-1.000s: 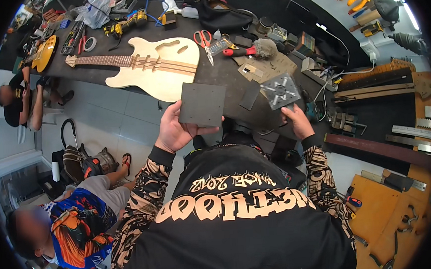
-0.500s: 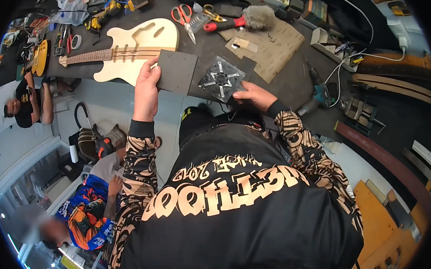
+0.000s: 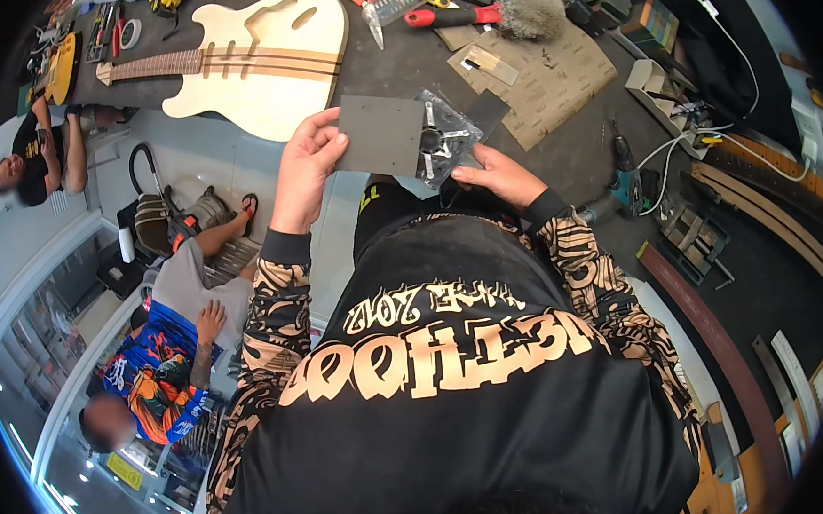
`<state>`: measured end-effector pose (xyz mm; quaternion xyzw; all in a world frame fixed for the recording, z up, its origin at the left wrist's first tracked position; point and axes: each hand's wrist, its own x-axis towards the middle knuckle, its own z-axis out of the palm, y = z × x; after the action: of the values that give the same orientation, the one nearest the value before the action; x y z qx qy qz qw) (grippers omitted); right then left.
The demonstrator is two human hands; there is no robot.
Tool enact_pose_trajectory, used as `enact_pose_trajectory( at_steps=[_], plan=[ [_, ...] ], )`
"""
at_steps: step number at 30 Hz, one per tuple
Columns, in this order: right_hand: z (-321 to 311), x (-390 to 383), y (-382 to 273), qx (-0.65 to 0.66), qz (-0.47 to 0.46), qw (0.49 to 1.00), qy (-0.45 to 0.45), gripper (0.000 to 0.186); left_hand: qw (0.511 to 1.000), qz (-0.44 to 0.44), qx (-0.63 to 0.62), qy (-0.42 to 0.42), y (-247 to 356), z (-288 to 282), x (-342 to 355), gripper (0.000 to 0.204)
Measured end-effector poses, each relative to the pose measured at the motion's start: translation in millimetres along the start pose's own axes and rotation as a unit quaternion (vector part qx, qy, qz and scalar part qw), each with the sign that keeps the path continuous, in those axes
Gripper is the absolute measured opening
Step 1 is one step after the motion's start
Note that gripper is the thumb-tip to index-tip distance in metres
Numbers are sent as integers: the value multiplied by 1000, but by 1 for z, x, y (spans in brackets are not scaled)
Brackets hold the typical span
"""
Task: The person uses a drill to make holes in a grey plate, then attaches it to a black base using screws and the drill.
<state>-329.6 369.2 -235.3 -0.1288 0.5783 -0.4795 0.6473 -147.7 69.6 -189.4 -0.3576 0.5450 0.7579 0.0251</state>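
Observation:
My left hand (image 3: 315,150) is closed on a flat dark grey square plate (image 3: 376,132) with small holes. My right hand (image 3: 486,172) is closed on a dark square piece with a silver star-shaped fitting (image 3: 442,137), apparently in clear plastic. The grey plate's right edge overlaps that piece, or lies right against it. Beyond them on the dark bench (image 3: 419,68) lie a pale wooden guitar (image 3: 251,97), a brown sandpaper sheet (image 3: 562,92), a small dark panel (image 3: 487,111), scissors (image 3: 365,1) and a red-handled brush (image 3: 529,14).
A seated person in black (image 3: 43,157) is at upper left, another in a blue patterned shirt (image 3: 155,376) at lower left, near a vacuum (image 3: 188,219). A teal drill (image 3: 623,178), white cables (image 3: 753,142) and a vise (image 3: 688,235) are on my right.
Both hands have come closer together: the separately held plates now meet, the grey plate overlapping the fitted piece. They are also higher in the view, and the view has shifted.

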Motion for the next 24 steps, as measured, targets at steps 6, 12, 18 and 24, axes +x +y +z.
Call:
enact_pose_trajectory(
  at_steps=[6,12,18,24],
  plan=[
    [-8,2,8,-25,25,999,9,46,999,-19,-47,6,9,0,-28,74],
    [-1,9,30,67,-7,997,35,46,998,-34,-55,18,9,10,-38,75],
    [-2,12,35,70,-18,997,34,47,993,-49,-98,52,6,12,-43,59],
    [0,8,21,46,-15,999,16,46,986,-55,-135,85,-2,6,-50,54]
  ],
)
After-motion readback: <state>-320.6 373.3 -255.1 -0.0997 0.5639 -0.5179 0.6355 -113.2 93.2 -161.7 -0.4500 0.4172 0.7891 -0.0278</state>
